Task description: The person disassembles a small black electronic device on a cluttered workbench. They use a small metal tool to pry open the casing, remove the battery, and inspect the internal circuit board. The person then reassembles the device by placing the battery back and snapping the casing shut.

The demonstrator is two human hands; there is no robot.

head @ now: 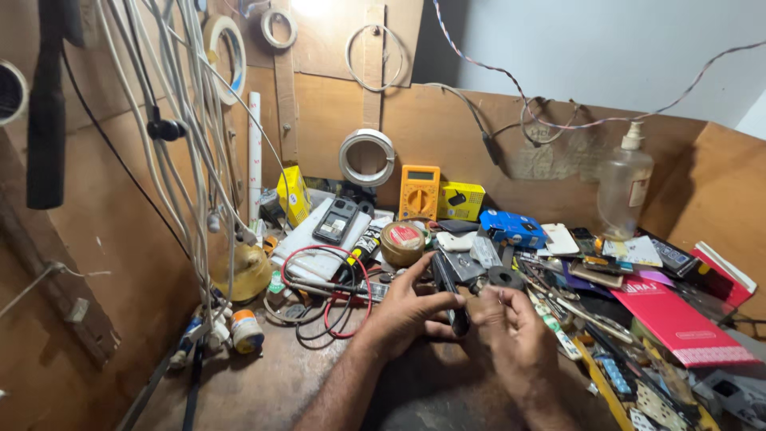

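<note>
Containers first. A clear plastic pump bottle (624, 191) stands upright at the back right against the brown board wall; I cannot tell its fill level. A round tin with a red lid (402, 242) sits closed just beyond my hands. A yellowish rounded plastic jug (242, 271) rests at the left under the hanging white cables (187, 136); contents not visible. A small blue cardboard box (513, 228) lies closed behind the tin.

My left hand (407, 310) is closed around a slim dark phone-like device (452, 297), thumb across its front face, fingers behind. The device sits edge-on to me at the centre of the wooden bench, above the surface. Its long axis runs from lower right near me up and slightly left, away from me, top end pointing toward the tin. It is smooth, flat and black.

My right hand (513, 331) is curled beside the device's lower end, fingertips pinched together; whether they grip anything I cannot tell.

An orange multimeter (420, 191) leans on the back wall. A red flat carton (675, 319) lies right.
</note>
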